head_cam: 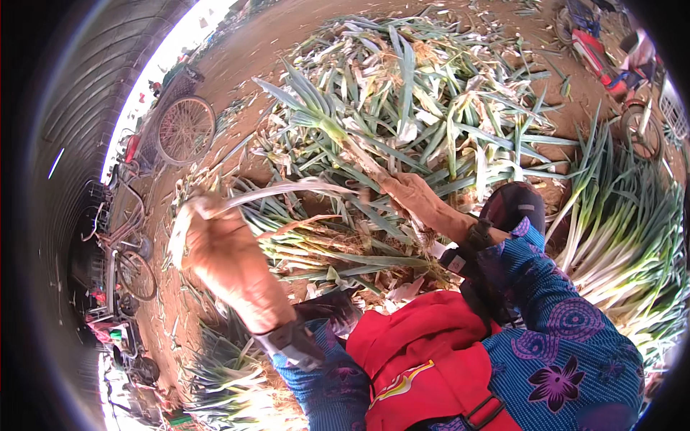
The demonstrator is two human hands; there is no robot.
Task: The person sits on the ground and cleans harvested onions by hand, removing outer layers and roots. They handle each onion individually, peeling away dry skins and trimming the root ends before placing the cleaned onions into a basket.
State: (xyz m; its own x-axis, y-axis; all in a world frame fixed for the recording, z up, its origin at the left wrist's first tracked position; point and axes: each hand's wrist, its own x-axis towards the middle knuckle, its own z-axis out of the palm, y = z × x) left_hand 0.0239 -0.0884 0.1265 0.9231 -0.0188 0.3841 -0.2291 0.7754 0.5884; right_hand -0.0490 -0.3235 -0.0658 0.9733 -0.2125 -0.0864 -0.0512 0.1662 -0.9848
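Note:
My right hand is closed around the pale shaft of a Welsh onion, its green leaves slanting up and away to the left. A thin, whitish strip of peeled outer leaf stretches from the fingers of my left hand towards the right hand. Its far end is blurred, so I cannot tell whether it still joins the stalk. Below and between my hands, unpeeled onions with brown roots lie on the ground. Cleaner onions with white shafts are heaped at my right.
A broad pile of stripped leaves covers the dirt floor ahead. More onions lie at the lower left. Bicycles and a spoked wheel stand along the left; a red vehicle is at the upper right.

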